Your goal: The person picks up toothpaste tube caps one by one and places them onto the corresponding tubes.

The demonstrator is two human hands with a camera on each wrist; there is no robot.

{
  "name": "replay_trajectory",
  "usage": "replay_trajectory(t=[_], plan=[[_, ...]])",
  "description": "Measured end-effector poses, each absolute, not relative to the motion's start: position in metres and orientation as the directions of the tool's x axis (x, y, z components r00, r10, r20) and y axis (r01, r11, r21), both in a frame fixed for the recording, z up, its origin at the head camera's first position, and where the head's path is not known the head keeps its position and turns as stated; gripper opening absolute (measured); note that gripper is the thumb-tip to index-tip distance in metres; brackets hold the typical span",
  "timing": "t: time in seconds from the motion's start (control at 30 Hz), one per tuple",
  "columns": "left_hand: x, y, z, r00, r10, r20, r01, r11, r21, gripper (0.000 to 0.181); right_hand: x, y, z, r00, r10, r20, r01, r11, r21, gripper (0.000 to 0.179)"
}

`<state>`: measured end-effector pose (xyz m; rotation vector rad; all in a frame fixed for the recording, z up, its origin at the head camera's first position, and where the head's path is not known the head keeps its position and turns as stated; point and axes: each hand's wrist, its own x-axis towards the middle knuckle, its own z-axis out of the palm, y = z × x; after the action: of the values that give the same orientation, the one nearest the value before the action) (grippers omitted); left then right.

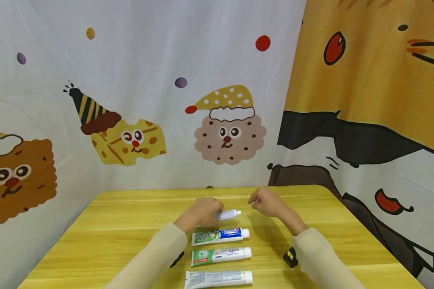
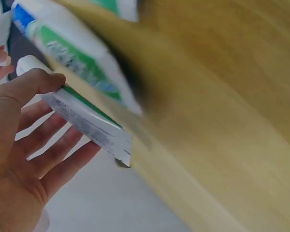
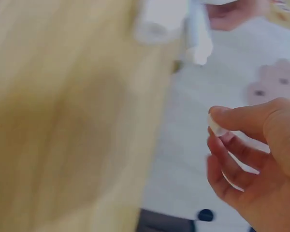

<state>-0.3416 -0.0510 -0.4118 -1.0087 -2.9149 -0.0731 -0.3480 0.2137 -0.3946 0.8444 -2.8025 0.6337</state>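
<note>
My left hand point(image 1: 204, 211) grips a toothpaste tube point(image 1: 228, 214) near the back of the table, its narrow white tip facing right. In the left wrist view the thumb presses on that tube point(image 2: 87, 118) and the fingers lie beneath it. To the right, apart from the tube, my right hand point(image 1: 269, 202) pinches a small white cap point(image 3: 216, 126) between thumb and fingertips. Nearest to the left hand on the table lies a green and blue toothpaste tube point(image 1: 218, 237) with a white cap.
Closer to me lie a green and white toothpaste tube point(image 1: 220, 255) and a mostly white one point(image 1: 218, 278), roughly parallel, caps to the right. The wooden table point(image 1: 130, 241) ends at a cartoon-printed curtain point(image 1: 181, 160) behind.
</note>
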Motion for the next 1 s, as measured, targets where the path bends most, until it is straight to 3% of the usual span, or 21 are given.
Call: replay_trajectory(t=[0.27,0.5,0.6,1.0], plan=[[-0.319,-0.06,-0.384,-0.772,0.583,0.255,0.622,0.775,0.112,0.035,-0.31,0.21,-0.357,-0.858,-0.329,0.395,-0.51,0.64,-0.575,0.011],[-0.291,-0.063,-0.37,-0.75,0.542,0.379,0.627,0.765,0.147,0.032,-0.287,0.208,-0.355,-0.827,-0.332,0.454,-0.547,0.284,-0.787,0.019],[-0.283,-0.061,-0.367,-0.729,0.54,0.42,0.639,0.757,0.135,0.03,-0.284,0.209,-0.358,-0.807,-0.321,0.496,-0.571,0.204,-0.795,0.019],[-0.271,-0.061,-0.369,-0.711,0.53,0.462,0.659,0.732,0.174,0.032,-0.286,0.206,-0.369,-0.727,-0.364,0.582,-0.659,0.133,-0.741,0.018]])
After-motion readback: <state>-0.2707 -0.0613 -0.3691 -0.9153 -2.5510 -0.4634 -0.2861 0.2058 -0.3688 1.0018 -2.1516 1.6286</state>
